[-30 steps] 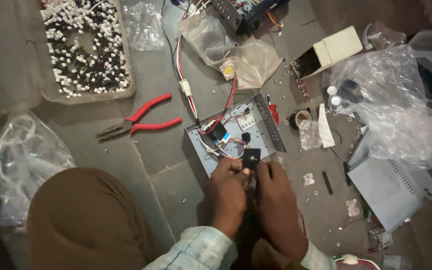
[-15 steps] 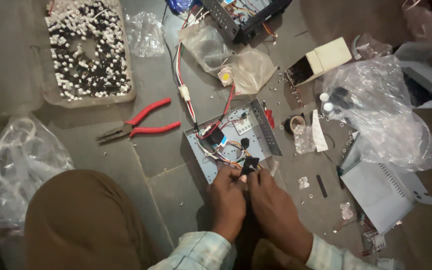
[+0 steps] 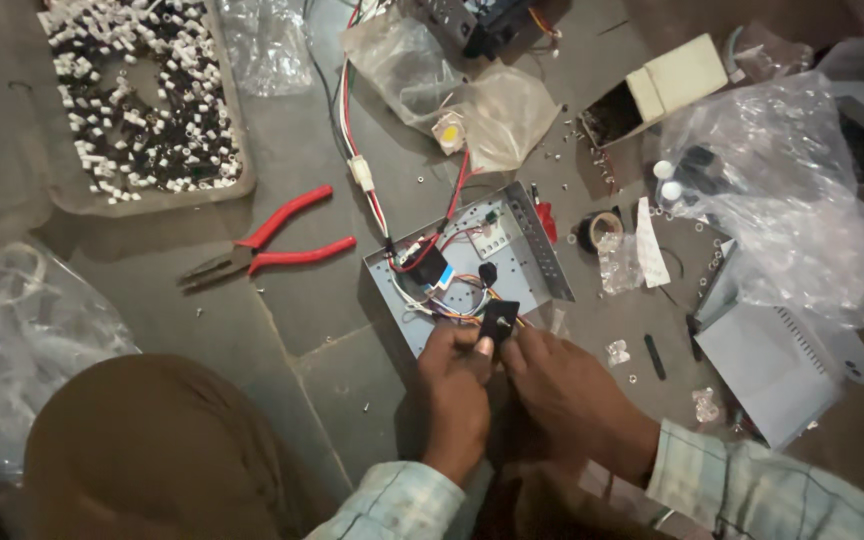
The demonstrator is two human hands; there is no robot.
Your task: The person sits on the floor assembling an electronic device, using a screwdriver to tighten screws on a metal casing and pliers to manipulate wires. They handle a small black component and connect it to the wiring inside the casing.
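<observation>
Black, small, box-shaped component (image 3: pixel 498 320), pinched between the fingertips of the left hand (image 3: pixel 455 385) and the right hand (image 3: pixel 562 385), both closed narrowly upon it; it sits at the near edge of the grey metal chassis tray (image 3: pixel 542 262), the landmark for all entries below. Coloured wires (image 3: pixel 452 305) run from the component into the tray, beside a black-and-blue part (image 3: pixel 430 270) on the tray floor. Red and white cable with white connector (image 3: pixel 360 172): leading away from the tray's far-left corner. Red-handled pliers (image 3: pixel 267 245): left of the tray, lying flat on the grey floor. Tray of small black and white parts (image 3: pixel 142 110): far left, beyond the pliers. Tape roll (image 3: pixel 597 230): just right of the tray. Clear plastic bags (image 3: pixel 792 210): well right of the tray.
</observation>
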